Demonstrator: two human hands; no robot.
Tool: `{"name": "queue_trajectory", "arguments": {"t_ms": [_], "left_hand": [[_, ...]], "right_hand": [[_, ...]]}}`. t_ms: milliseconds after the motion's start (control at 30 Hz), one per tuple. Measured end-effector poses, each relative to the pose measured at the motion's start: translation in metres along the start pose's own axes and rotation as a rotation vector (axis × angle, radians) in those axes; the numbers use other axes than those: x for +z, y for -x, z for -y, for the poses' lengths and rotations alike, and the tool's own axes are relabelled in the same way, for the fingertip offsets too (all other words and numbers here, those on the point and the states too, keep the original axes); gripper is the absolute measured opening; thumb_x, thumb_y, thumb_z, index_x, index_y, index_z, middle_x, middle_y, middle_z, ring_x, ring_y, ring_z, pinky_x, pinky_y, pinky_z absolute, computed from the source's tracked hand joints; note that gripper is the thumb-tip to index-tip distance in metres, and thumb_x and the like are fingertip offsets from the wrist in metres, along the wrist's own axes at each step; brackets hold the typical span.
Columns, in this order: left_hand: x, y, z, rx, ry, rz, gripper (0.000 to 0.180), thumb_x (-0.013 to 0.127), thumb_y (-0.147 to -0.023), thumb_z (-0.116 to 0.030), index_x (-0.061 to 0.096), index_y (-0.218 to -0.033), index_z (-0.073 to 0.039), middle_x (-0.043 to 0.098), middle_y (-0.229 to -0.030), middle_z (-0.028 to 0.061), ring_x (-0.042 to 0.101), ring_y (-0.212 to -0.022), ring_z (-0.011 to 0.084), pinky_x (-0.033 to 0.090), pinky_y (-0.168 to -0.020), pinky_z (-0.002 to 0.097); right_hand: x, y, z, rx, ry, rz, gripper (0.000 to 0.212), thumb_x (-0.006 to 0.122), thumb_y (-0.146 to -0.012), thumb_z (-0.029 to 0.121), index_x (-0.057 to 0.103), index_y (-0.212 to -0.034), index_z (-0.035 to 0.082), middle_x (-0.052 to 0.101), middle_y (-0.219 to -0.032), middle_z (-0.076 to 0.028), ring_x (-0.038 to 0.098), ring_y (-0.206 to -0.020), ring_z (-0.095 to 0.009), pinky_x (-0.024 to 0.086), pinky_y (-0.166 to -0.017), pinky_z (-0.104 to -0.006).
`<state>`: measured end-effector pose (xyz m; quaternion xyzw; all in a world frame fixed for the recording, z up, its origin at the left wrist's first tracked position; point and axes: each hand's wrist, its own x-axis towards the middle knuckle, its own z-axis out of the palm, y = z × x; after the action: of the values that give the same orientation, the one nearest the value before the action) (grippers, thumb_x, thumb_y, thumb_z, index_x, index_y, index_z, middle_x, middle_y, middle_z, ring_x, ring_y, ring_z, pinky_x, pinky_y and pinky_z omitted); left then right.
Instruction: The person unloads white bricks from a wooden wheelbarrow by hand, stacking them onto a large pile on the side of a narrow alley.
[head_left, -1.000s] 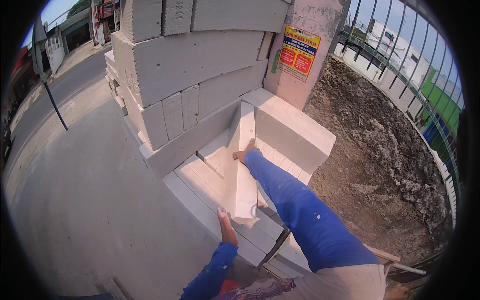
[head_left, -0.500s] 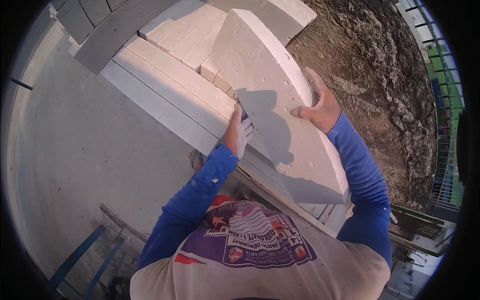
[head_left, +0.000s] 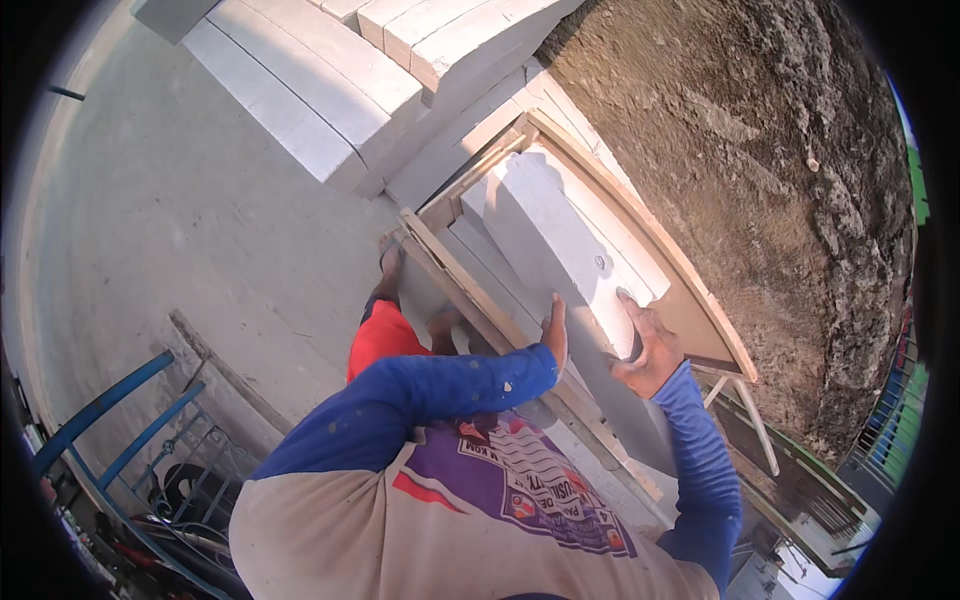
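Note:
A long, pale aerated concrete block (head_left: 560, 245) lies slanted inside a wooden-framed tray (head_left: 742, 362), in front of my body. My right hand (head_left: 648, 345) grips it near its closer end, thumb and fingers spread over the upper edge. Against the block's left side rests my left hand (head_left: 557, 328), one digit pointing up and the other fingers mostly hidden. Beneath and beside the block, flat pale surfaces show within the tray; whether they are other blocks I cannot tell.
Stacked pale blocks (head_left: 300, 75) stand at the far left of the tray. Rough dark earth (head_left: 720, 150) rises on the right. A blue metal frame (head_left: 110, 415) is at lower left on the concrete floor (head_left: 200, 220). My foot (head_left: 390, 255) is beside the tray.
The block has come down from above the stack into the wooden tray, held by both hands. My view has shifted nearer the tray, with the stack now farther up the picture.

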<state>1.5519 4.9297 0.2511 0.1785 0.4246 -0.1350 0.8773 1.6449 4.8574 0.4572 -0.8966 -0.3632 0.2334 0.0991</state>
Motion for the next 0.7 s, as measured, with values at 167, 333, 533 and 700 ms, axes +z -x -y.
{"name": "queue_trajectory", "arguments": {"t_ms": [167,333,533,700], "left_hand": [[-0.021,-0.029,0.009,-0.042,0.104,-0.162,0.1,0.029,-0.084,-0.082,0.016,-0.154,-0.012,0.019,-0.158,0.0094,0.015,-0.145,0.0253,0.012,-0.117,0.0393],[-0.032,-0.069,-0.014,0.032,0.194,-0.188,0.106,0.03,-0.082,-0.084,0.021,-0.153,-0.006,0.027,-0.155,0.0181,0.02,-0.144,0.0296,0.014,-0.117,0.0389],[-0.072,-0.138,-0.03,-0.189,-0.135,-0.447,0.103,0.045,-0.081,-0.078,0.03,-0.148,-0.002,0.036,-0.148,0.024,0.037,-0.135,0.0328,0.027,-0.112,0.0428],[-0.08,-0.175,-0.019,-0.115,-0.08,-0.51,0.1,0.048,-0.081,-0.075,0.033,-0.146,-0.001,0.039,-0.145,0.0245,0.04,-0.132,0.0328,0.03,-0.11,0.0425]], "right_hand": [[0.075,-0.018,-0.038,0.167,0.002,0.289,0.099,0.076,-0.063,0.033,0.028,-0.15,0.023,0.052,-0.121,-0.022,0.061,-0.102,-0.039,0.05,-0.09,-0.0431],[0.147,-0.054,-0.059,0.188,0.104,0.412,0.098,0.074,-0.067,0.035,0.025,-0.152,0.025,0.047,-0.128,-0.026,0.061,-0.105,-0.041,0.05,-0.091,-0.0436],[0.212,-0.079,-0.07,0.27,0.104,0.489,0.099,0.075,-0.068,0.034,0.023,-0.152,0.026,0.046,-0.13,-0.022,0.058,-0.111,-0.04,0.05,-0.092,-0.0454],[0.234,-0.076,-0.079,0.336,0.123,0.406,0.089,0.072,-0.075,0.028,0.026,-0.15,0.02,0.047,-0.129,-0.019,0.056,-0.113,-0.039,0.048,-0.094,-0.0458]]}}
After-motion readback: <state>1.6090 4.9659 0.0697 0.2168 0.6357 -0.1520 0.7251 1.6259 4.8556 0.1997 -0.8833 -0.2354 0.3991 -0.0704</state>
